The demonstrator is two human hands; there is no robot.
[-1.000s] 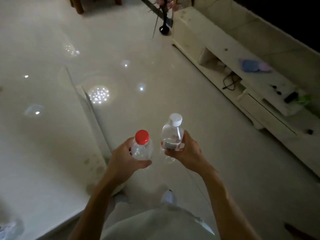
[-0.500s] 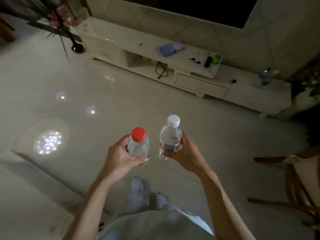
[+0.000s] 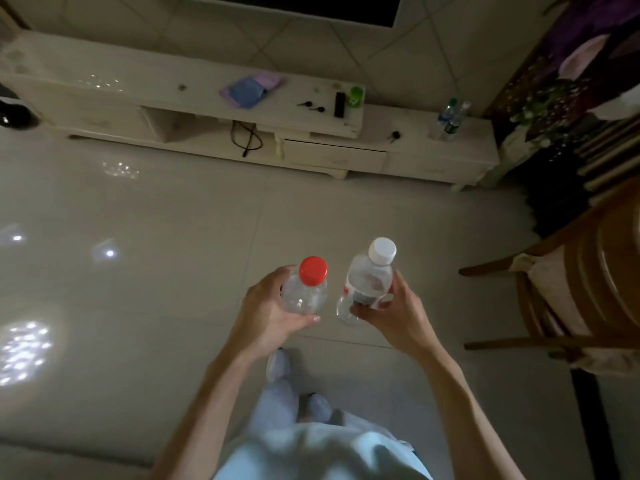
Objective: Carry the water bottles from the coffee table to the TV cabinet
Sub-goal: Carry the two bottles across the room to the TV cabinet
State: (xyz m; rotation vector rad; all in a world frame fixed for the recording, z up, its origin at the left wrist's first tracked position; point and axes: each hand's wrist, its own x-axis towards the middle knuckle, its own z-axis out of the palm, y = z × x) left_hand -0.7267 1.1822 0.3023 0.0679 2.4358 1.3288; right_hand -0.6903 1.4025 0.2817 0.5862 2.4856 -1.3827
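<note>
Two bottles are in the air, one per hand. The left hand [image 3: 266,313] curls its fingers and thumb round the body of the red-cap bottle [image 3: 304,292], just below the frame's centre. The right hand [image 3: 394,313] grips the white-cap bottle [image 3: 367,282] low on its body, just to the right. Both bottles are roughly upright, caps leaning toward the top of the frame, near each other but apart. How full they are cannot be told in this dim light.

They hang over the floor [image 3: 173,220], ahead of the person's legs and well apart from the cabinet [image 3: 408,157], which runs across the upper part of the frame.

By the look of it, this is the carrying leg: pickup done, set-down not yet begun. The next move calls for crossing the open floor and choosing a bare patch of cabinet top. The lower section at upper right holds two other bottles [image 3: 448,119], with room beside them. The raised section carries a cloth [image 3: 249,90], a remote [image 3: 340,104] and a green cup [image 3: 356,95]. The chair [image 3: 571,289] at the right edge should be skirted.
</note>
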